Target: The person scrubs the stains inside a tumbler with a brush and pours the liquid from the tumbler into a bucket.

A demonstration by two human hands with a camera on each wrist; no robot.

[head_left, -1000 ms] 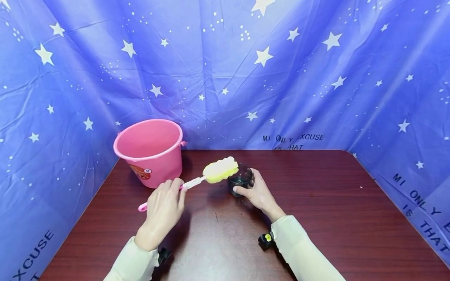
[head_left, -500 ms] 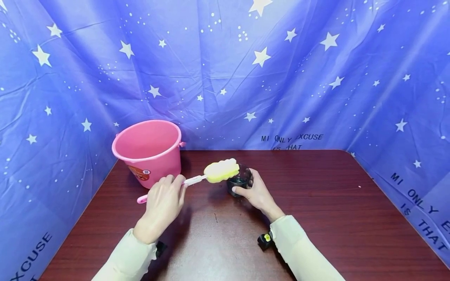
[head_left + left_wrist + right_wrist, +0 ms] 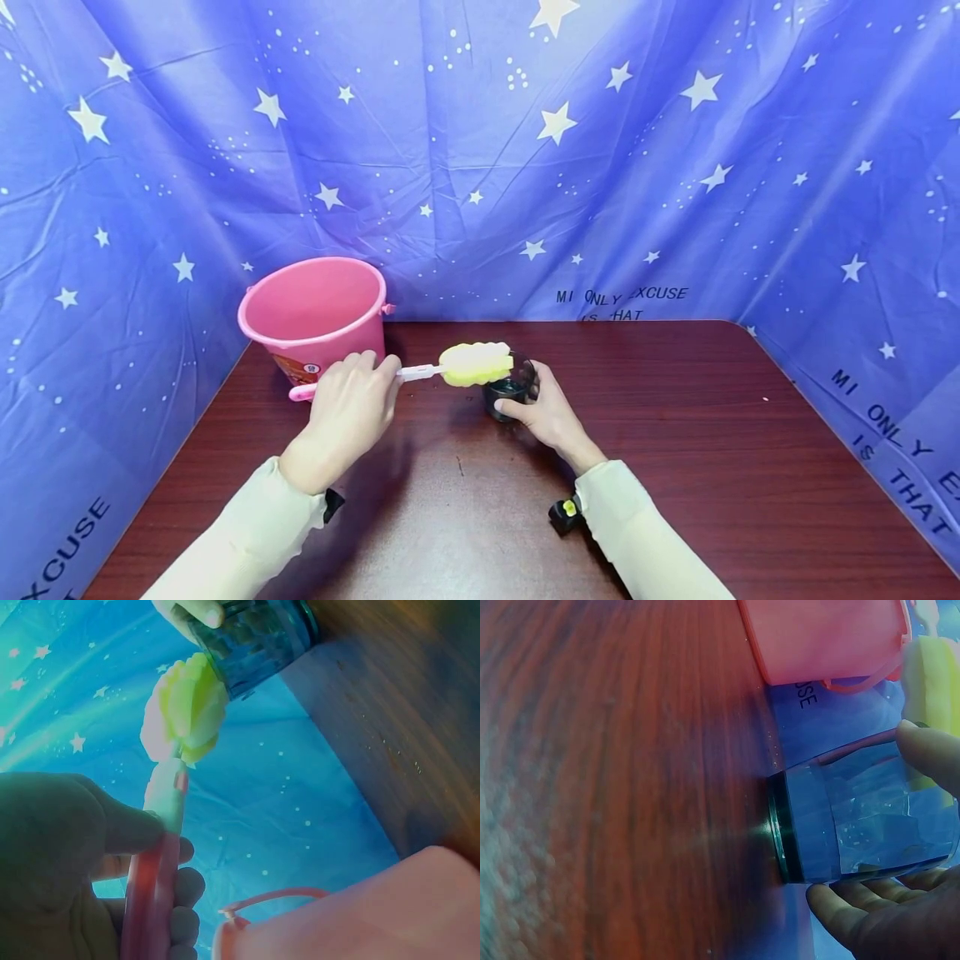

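My left hand [image 3: 351, 421] grips the pink and white handle of a sponge cup brush [image 3: 476, 364], held nearly level above the table. The yellow and white sponge head lies at the mouth of a clear dark-tinted glass [image 3: 259, 645]; how far its tip reaches inside I cannot tell. Around that glass, my right hand [image 3: 551, 417] curls its fingers, with the thumb on the near side. In the right wrist view the glass [image 3: 855, 814] shows its thick green base close to the tabletop, and the sponge [image 3: 930, 682] is beyond the rim.
A pink bucket [image 3: 367, 329] stands at the back left of the brown wooden table [image 3: 675, 467], just beyond my left hand. Behind and on both sides hangs a blue star-patterned curtain [image 3: 450, 167].
My left hand has risen and moved slightly away from me, bringing the brush from a slant to almost level. The right hand and the glass stay in about the same place.
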